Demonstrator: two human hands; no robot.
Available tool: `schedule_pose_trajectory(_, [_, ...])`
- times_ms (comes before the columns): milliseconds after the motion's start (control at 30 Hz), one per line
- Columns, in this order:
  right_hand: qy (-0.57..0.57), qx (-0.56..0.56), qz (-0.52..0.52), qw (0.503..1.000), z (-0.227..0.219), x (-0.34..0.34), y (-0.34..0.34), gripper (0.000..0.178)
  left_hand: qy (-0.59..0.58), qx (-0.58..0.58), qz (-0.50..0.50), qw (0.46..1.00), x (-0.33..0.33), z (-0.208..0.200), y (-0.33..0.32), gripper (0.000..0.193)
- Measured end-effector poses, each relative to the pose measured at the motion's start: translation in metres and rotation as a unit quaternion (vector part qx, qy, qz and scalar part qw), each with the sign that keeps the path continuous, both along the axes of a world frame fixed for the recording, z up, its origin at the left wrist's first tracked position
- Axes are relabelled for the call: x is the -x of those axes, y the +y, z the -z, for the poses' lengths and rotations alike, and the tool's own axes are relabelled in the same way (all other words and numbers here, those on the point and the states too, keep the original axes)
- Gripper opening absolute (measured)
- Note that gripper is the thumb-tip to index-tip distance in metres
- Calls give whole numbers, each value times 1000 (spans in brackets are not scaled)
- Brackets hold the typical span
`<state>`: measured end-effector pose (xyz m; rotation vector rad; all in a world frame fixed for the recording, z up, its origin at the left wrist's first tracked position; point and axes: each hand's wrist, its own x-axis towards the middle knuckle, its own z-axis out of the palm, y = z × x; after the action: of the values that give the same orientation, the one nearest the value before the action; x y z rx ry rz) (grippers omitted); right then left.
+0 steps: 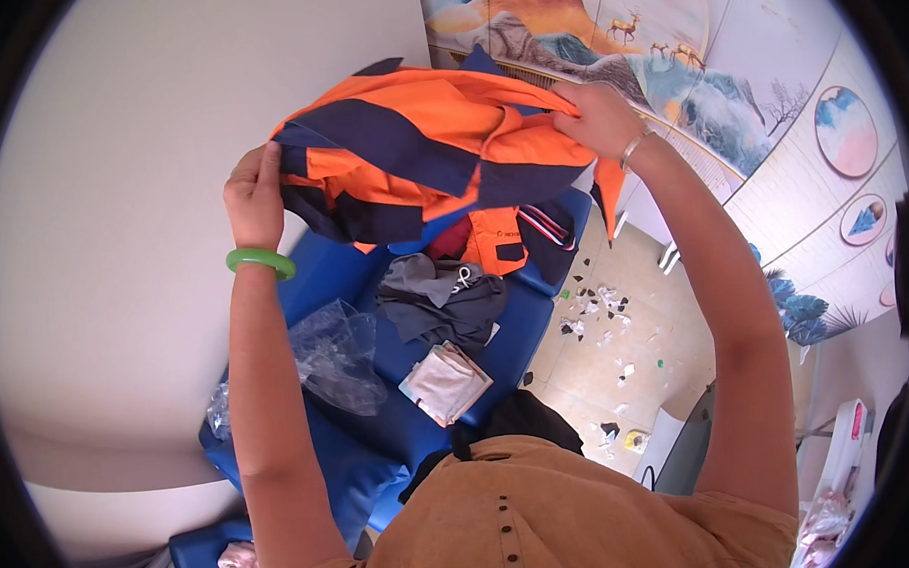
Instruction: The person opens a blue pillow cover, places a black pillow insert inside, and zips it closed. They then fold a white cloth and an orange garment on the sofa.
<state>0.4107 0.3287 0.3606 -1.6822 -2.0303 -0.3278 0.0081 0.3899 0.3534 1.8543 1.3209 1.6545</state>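
An orange and navy garment (390,151), perhaps a work jacket, hangs in loose folds between my raised hands. At its left end my left hand (255,196) pinches the edge, thumb on top; a green bangle circles that wrist. My right hand (599,119) grips the cloth at the upper right, and a pointed orange and navy strip dangles below it. Beneath the garment, on a blue sofa (387,346), lie a folded orange and navy garment (495,241) and a crumpled dark grey garment (440,300) with a white drawstring.
Clear plastic wrapping (337,353) and a folded pale pink cloth (446,382) rest on the sofa. Scraps (605,304) litter the tiled floor to the right. A plain wall (143,245) rises at left; a painted wall (666,36) with deer stands at the far right.
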Motion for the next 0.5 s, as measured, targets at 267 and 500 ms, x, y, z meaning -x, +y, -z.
schedule_pose_trajectory(267, [458, 258, -91, 846, -50, 52, 7, 19, 79, 33, 76, 993, -15, -1, 9, 31])
schedule_pose_trajectory(500, [624, 182, -232, 724, -78, 131, 1, 20, -7, 140, 404, 904, -111, 29, -50, 51])
